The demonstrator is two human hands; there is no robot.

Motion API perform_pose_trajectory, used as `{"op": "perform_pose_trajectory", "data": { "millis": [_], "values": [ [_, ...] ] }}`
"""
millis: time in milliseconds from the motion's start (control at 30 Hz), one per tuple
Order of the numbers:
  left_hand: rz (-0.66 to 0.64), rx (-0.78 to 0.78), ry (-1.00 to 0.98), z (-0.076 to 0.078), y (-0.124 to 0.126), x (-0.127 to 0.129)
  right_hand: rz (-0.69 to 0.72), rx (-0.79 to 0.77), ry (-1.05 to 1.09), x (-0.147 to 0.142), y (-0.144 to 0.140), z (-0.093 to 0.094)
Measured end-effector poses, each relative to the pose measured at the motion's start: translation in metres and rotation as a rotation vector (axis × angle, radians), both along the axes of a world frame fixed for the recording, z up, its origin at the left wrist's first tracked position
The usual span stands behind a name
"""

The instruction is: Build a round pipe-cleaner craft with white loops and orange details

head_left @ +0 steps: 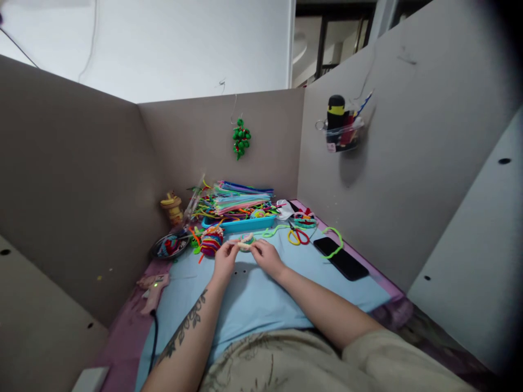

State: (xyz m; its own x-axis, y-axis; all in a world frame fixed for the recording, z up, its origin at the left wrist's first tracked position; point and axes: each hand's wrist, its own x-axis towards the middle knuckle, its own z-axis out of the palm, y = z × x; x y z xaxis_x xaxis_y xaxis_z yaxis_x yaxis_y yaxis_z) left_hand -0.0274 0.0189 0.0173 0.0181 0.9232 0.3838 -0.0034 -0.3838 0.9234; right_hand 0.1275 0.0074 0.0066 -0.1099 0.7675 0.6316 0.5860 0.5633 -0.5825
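Observation:
Between my two hands is a small, rounded pipe-cleaner piece [245, 243] in cream and teal, held just above the blue cloth [269, 296]. My left hand [225, 257] pinches its left edge, and my right hand [266, 256] pinches the right edge. Fingertips cover parts of it. Below, two small black dots [240, 272] lie on the cloth. Left of my left hand stands a striped, multicoloured pipe-cleaner piece [211, 242]. A light green pipe cleaner [274, 231] stretches behind my right hand, close to scissors [298, 236] with red and yellow handles.
Behind, a blue tray [245, 223] carries bundled pipe cleaners [241, 196]. A pink glue gun [155, 291] with a black cord and a dark bowl [171, 246] are at left. A black phone [343, 260] lies right. Grey panels [220, 136] enclose the table; one holds a hanging container [343, 136].

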Motion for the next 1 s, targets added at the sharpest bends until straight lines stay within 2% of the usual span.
{"op": "perform_pose_trajectory", "data": {
  "millis": [233, 467, 800, 1000],
  "values": [
    [0.057, -0.092, 0.08, -0.006, 0.004, -0.001, -0.061, -0.053, 0.035, 0.003, 0.008, -0.004],
    [0.056, -0.182, 0.061, -0.002, 0.001, -0.002, -0.095, -0.05, 0.002, 0.004, 0.008, -0.006],
    [0.109, -0.16, 0.078, -0.001, -0.002, -0.002, -0.136, 0.035, -0.106, 0.001, -0.002, -0.002],
    [0.103, -0.19, 0.021, -0.001, -0.001, -0.001, -0.13, 0.061, -0.118, 0.001, -0.001, -0.003]
  ]
}}
